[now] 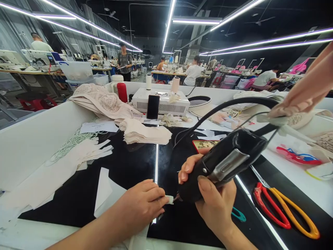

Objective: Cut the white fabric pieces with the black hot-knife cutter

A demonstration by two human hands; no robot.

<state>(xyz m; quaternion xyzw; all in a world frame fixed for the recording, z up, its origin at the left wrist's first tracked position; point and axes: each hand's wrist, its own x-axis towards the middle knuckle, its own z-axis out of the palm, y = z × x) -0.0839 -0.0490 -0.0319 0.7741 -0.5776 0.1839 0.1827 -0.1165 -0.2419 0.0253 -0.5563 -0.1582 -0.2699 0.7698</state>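
My left hand (145,205) pinches a small pale strip (169,199) between thumb and fingers, low over the black table surface (130,159). My right hand (215,194) is wrapped round a black handheld electric tool (221,159) with a metal plate on its side. The tool's narrow tip sits at the strip's right end; whether they touch is unclear. A thick black cable rises from the tool's back. White paper (108,191) lies partly behind my left forearm.
Red-and-orange-handled scissors (286,208) lie at the right. A phone (153,107) leans on a white box (161,100). Stacked beige fabric pieces (147,132) lie ahead, long pale strips (59,170) at left. Another person's hand (293,104) is by the cable, upper right.
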